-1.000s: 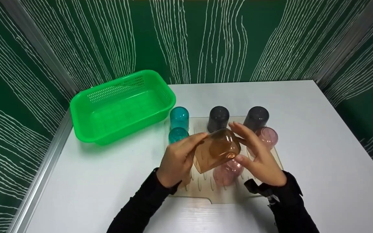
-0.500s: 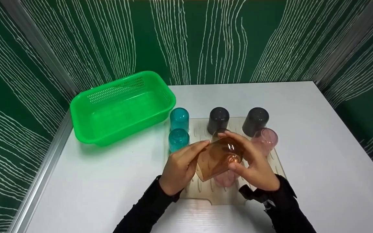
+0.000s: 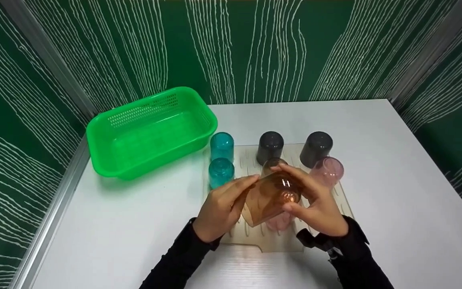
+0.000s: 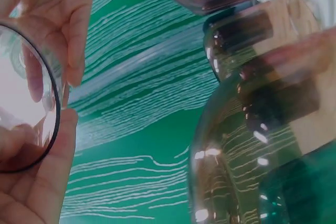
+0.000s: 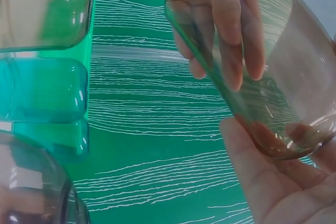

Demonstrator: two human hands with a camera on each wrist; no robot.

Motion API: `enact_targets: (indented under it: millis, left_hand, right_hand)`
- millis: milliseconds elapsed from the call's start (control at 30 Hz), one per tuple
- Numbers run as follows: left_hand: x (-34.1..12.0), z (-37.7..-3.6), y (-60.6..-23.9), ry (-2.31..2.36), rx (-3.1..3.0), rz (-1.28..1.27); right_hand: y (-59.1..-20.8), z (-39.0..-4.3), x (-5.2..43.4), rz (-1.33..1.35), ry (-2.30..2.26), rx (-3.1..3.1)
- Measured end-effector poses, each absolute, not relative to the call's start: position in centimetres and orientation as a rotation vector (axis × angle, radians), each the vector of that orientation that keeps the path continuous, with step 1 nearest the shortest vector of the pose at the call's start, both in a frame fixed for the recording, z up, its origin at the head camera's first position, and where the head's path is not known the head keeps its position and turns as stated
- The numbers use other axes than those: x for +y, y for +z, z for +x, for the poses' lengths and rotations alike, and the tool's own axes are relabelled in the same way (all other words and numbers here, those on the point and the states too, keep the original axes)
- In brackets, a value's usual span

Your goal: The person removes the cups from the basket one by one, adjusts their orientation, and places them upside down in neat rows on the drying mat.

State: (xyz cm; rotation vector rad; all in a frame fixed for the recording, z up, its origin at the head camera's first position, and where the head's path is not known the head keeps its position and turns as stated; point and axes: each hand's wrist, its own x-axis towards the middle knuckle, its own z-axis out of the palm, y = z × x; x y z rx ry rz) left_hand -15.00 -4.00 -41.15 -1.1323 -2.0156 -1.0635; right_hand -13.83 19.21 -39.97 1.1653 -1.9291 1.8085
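Note:
Between both hands, in the head view, an amber glass tumbler is held tilted above a pale board. My left hand holds it near the open rim, fingertips along the upper side; its thumb is hidden. At the rounded base, my right hand grips the tumbler, fingers over the top and thumb on the near side. Two teal glasses, two dark grey glasses and a pink glass stand upside down around the hands. Another pink glass and a brownish glass are partly covered.
A green plastic basket with perforated sides stands at the left back of the white table. Green walls with white wavy lines enclose the back and sides.
The tumbler has come slightly nearer the body. My right hand has moved a little left and wrapped further round its base, uncovering the brownish glass behind. The last half second shows almost no motion.

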Motion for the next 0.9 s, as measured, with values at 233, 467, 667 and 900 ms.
enact_targets:
  millis: [233, 467, 667, 900]
  left_hand:
    - [-5.3, -15.0, -40.8, -0.970, -2.120, -1.138]
    - [-7.0, -15.3, -41.1, -0.896, -2.157, -1.018]
    - [-8.2, -15.4, -41.6, -0.873, -2.205, -0.937]
    - [-8.9, -15.3, -41.5, -0.884, -2.255, -0.882]
  right_hand:
    - [-39.2, -13.4, 21.1, 1.052, 1.725, -1.954]
    - [-38.7, -12.5, 25.1, 0.850, 1.457, -2.118]
    - [-38.6, -11.8, 28.1, 0.671, 1.112, -2.303]
    - [-39.6, -11.0, 30.4, 0.501, 0.828, -2.546]
